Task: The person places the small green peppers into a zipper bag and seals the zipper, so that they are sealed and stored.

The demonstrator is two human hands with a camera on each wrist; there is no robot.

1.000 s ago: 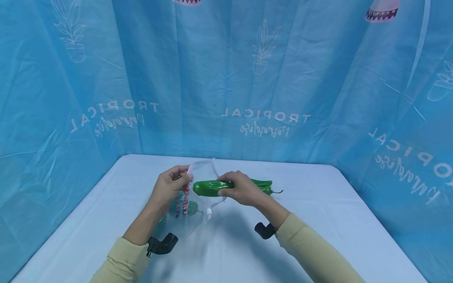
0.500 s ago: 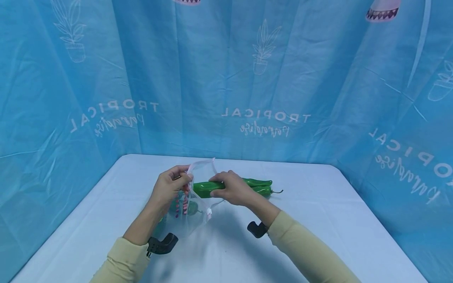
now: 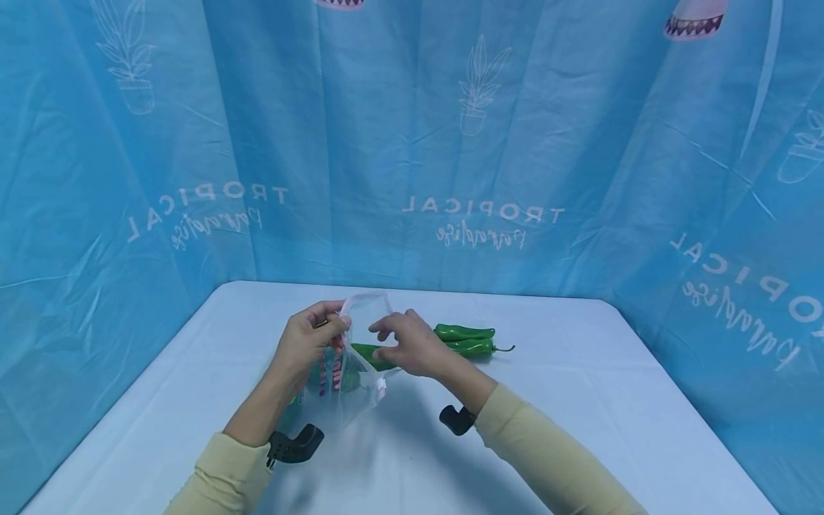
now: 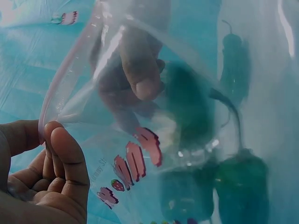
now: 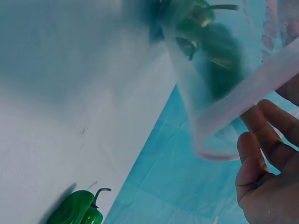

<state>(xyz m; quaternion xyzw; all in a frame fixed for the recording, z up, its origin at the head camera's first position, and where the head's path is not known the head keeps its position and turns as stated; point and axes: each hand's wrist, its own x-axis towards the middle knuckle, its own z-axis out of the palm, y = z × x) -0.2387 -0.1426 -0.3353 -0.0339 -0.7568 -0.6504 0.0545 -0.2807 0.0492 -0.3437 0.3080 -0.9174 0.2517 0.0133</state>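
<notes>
My left hand [image 3: 307, 336] pinches the rim of a clear zip bag [image 3: 347, 411] with a pale pink edge and pink printed marks. The bag's mouth faces right. Right at this mouth is my right hand [image 3: 412, 345], its fingers spread and nothing gripped between them. A green pepper [image 4: 189, 105] lies just inside the bag, below the right fingers. Deeper in the bag, more green peppers [image 4: 243, 186] show dimly through the plastic. Two long green peppers [image 3: 465, 332] lie side by side on the table, behind and right of the right hand.
A white-covered table [image 3: 553, 422] lies under both hands. Blue printed curtains [image 3: 360, 143] hang behind it and along both sides. Black wrist cameras [image 3: 296, 443] are strapped at the cuffs of the pale yellow sleeves [image 3: 222, 472].
The right hand has moved left, pushed a green pepper into the bag's mouth and let go of it; its fingers have spread. The left hand has stayed in place on the rim.
</notes>
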